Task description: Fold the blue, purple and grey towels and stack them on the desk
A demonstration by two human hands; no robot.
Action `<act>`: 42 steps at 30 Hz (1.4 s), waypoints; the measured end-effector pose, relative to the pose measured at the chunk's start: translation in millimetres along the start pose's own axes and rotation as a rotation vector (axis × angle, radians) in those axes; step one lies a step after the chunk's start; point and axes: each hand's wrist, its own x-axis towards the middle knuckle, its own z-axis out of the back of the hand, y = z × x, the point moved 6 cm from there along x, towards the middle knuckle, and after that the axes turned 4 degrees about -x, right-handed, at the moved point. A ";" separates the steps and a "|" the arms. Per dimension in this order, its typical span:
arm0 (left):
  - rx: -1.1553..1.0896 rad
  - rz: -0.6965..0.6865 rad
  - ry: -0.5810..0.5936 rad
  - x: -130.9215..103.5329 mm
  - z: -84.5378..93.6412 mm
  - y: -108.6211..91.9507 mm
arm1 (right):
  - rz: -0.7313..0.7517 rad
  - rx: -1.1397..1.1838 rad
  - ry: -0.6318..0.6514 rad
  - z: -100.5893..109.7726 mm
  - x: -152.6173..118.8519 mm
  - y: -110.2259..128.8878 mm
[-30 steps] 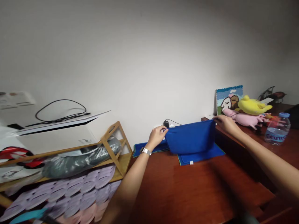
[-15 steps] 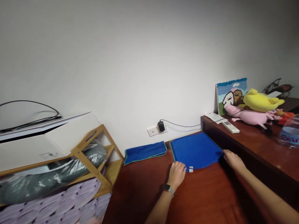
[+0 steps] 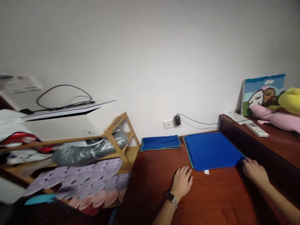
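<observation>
A blue cloth (image 3: 212,151) with green edging lies folded into a flat square on the reddish-brown table, a small white tag (image 3: 206,172) sticking out at its near edge. My left hand (image 3: 182,183), a watch on its wrist, rests on the table just off the cloth's near left corner, fingers stretched out and holding nothing. At the near right corner, the fingertips of my right hand (image 3: 255,170) are closed on the fabric, which bunches a little there. Farther back to the left lies a second blue cloth (image 3: 160,142), folded into a narrow strip.
A raised dark wood ledge (image 3: 276,147) borders the table on the right, with a remote control (image 3: 257,129), papers and plush toys on it. A plugged-in charger (image 3: 177,120) sits at the wall. Left of the table stands a wooden rack (image 3: 122,147) with slippers and bags.
My left hand has let go of the cloth's near left corner and spread its fingers on the table. The near edge lies straighter. The view has turned left.
</observation>
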 end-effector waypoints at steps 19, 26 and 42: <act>-0.199 0.436 -0.205 -50.3 36.3 70.9 | 0.343 0.170 0.426 -63.3 123.9 419.6; -0.257 0.684 -0.260 -59.2 62.4 79.8 | 0.362 0.438 0.561 -6.6 26.7 432.3; -1.233 0.925 -0.565 -246.3 122.2 -30.9 | 0.115 1.246 0.434 167.4 -206.7 427.1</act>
